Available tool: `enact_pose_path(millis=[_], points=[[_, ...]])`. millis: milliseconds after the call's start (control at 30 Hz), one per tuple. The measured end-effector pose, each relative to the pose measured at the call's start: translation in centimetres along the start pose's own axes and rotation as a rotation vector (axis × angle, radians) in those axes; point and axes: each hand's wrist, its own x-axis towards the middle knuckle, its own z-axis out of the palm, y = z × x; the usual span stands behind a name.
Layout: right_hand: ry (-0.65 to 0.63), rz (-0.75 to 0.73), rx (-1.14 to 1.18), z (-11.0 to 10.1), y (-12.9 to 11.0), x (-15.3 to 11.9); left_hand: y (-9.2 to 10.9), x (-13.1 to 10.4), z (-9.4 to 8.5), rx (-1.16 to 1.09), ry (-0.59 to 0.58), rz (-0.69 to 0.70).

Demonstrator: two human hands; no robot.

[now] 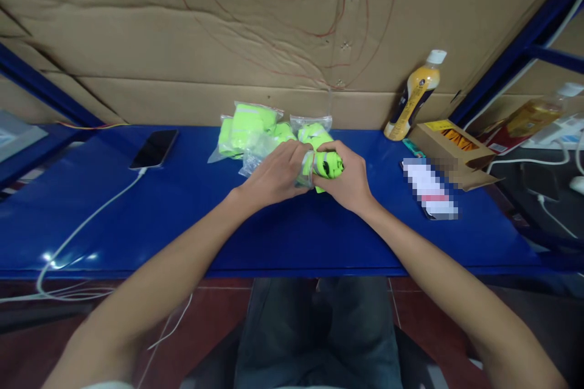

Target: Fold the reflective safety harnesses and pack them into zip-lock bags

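A rolled neon-yellow reflective vest with grey strips is held between my two hands over the blue table. My right hand is closed around the roll's right end. My left hand is closed on a clear plastic bag whose mouth lies around the roll's left part; the fingers hide much of the bag. Just behind my hands lie more neon-yellow vests packed in clear zip bags, and another bagged one stands nearer the middle. Crumpled clear plastic shows beside my left hand.
The blue table backs onto a cardboard wall. At left lies a phone on a white cable. To the right are a yellow drink bottle, an open cardboard box and another phone.
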Motion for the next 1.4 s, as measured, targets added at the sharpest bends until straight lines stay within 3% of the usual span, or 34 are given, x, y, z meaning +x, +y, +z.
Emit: enact_pose_path(millis=[167,267,367,433,600,700,867,967,1033,1133,1267,1400], points=[[-0.039,0.152,-0.085,0.1,0.0,0.0,0.1,0.2,0.1,0.017,-0.038,-0.019],[-0.03,0.063,-0.158,0.2,0.1,-0.3,0.2,0.4,-0.4,-0.064,-0.033,-0.061],[-0.061,-0.079,-0.179,0.4,0.2,-0.8,0.4,0.3,-1.3,-0.172,-0.096,-0.11],[-0.101,-0.091,-0.193,0.6,0.2,-1.1,0.6,0.2,-1.6,-0.156,-0.136,-0.1],[-0.066,0.112,-0.162,1.5,-0.5,-1.0,1.0,0.2,-0.5,0.054,-0.064,0.094],[-0.059,0.196,-0.119,1.5,-0.6,-0.6,0.7,0.3,0.2,0.028,-0.025,0.062],[-0.343,0.107,0.097,-1.0,0.2,0.9,-0.5,0.2,0.0,-0.12,-0.057,-0.126],[-0.461,0.01,0.037,-2.6,0.4,1.6,-0.7,0.1,-0.3,-0.172,-0.054,-0.168],[-0.443,0.008,-0.086,-2.7,0.3,1.6,-0.5,0.0,-0.2,-0.178,-0.07,-0.177],[-0.335,0.036,-0.167,-1.2,0.2,0.8,0.1,0.1,0.1,-0.158,-0.085,-0.185],[-0.181,0.114,-0.17,1.3,0.0,-0.5,0.9,0.2,0.3,0.003,-0.046,-0.104],[-0.132,0.117,-0.062,1.7,0.2,-0.7,1.5,0.3,0.2,0.134,-0.011,-0.052]])
